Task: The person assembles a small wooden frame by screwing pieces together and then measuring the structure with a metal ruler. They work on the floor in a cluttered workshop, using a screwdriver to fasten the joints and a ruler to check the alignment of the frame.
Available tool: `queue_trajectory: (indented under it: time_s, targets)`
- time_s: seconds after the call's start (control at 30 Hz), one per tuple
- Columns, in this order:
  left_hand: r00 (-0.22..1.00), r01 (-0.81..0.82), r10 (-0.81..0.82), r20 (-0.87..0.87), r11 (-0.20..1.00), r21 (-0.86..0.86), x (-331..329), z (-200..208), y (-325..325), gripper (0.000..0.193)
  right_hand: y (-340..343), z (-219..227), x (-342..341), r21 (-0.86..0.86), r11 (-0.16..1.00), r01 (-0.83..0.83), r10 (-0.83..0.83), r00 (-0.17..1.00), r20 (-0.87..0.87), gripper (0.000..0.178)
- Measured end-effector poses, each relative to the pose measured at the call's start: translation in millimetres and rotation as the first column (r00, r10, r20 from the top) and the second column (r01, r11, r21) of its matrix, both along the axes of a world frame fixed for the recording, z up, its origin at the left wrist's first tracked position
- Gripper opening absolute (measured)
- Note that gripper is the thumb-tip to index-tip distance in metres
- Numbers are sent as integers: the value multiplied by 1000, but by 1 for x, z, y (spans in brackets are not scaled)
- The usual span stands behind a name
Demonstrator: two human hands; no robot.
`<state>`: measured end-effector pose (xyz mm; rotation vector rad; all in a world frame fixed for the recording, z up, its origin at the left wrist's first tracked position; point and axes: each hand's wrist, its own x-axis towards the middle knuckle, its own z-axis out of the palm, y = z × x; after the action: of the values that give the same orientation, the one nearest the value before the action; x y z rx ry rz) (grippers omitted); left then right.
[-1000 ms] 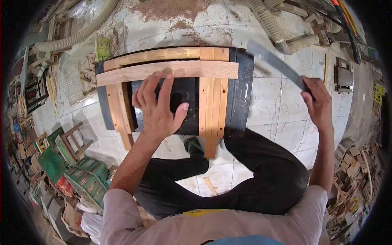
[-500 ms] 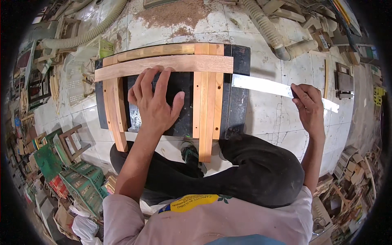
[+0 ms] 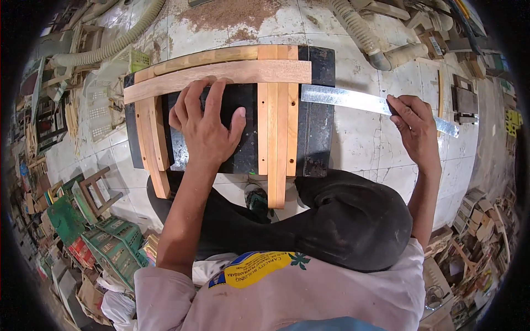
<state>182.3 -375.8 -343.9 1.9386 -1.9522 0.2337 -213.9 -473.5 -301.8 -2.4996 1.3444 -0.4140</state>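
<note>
A light wooden plank (image 3: 221,73) lies crosswise over the far ends of a wooden frame. My left hand (image 3: 203,121) has its fingers spread, fingertips against the plank's near edge and thumb held apart. Two slatted legs (image 3: 273,127) of the frame run toward me, with several dark screw holes in the right one. My right hand (image 3: 415,124) is closed round a long metal ruler (image 3: 348,99) off to the right. A small dark piece shows at its fingertips. The ruler's left end reaches over the black work surface (image 3: 316,127), beside the plank's right end.
A ribbed hose (image 3: 118,52) lies at the far left, another hose (image 3: 356,33) at the far right. Sawdust (image 3: 237,16) covers floor tiles beyond the work surface. Green crates (image 3: 113,240) and timber stand at left; wood offcuts (image 3: 477,226) are heaped at right. My bent legs are close in front.
The ruler has shifted slightly left, its left end moving further over the work surface near the plank. My left hand stays at the plank. The whole scene sits a little higher in view.
</note>
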Motion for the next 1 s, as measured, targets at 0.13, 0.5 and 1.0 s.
queue_trajectory:
  time_s: [0.13,0.5,1.0]
  targets:
    - [1000,-4,4,12,1000,12,0,-1,1,56,-2,-2,-1,-3,1000,-9,9,1000,-12,48]
    - [1000,-6,6,-4,1000,12,-3,1,-1,55,-7,-7,0,-6,999,-45,46,998,32,48]
    - [1000,-16,16,13,1000,7,-4,0,-1,55,-10,-8,-1,33,998,-49,48,998,27,45]
